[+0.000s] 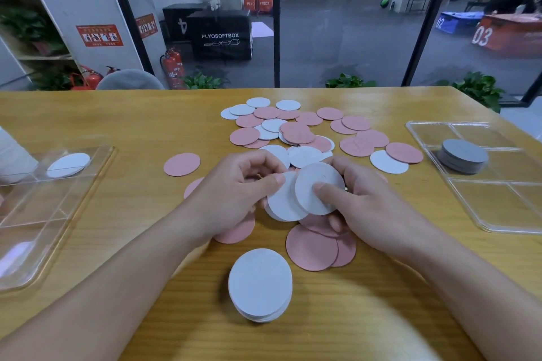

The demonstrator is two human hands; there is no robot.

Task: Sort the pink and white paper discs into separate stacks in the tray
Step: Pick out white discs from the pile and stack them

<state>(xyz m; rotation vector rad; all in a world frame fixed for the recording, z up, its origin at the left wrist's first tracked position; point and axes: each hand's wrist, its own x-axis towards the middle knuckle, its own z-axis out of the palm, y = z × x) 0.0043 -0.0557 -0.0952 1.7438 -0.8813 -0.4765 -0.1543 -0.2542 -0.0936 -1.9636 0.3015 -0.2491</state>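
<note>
Right now I am watching both hands working at the middle of the tabletop (88,114). The left hand (234,187) is curling its fingers and pinching the edge of a white disc (283,202) under its thumb. The right hand (363,205) is pinching a second white disc (315,184), which is overlapping the first, with its thumb pressing on the face.

Beyond the hands, a loose scatter of pink and white discs (296,132) is spreading toward the far edge of the tabletop. A single pink disc (181,164) is lying apart to the left of the scatter. Two overlapping pink discs (315,248) are lying just under the right wrist, and a small stack of white discs (260,284) is sitting toward the near edge, between my two forearms.

At the left edge a clear tray (38,214) is holding one white disc (69,165) in its far compartment. At the right edge another clear tray (495,202) is holding a stack of grey-looking discs (463,155).
</note>
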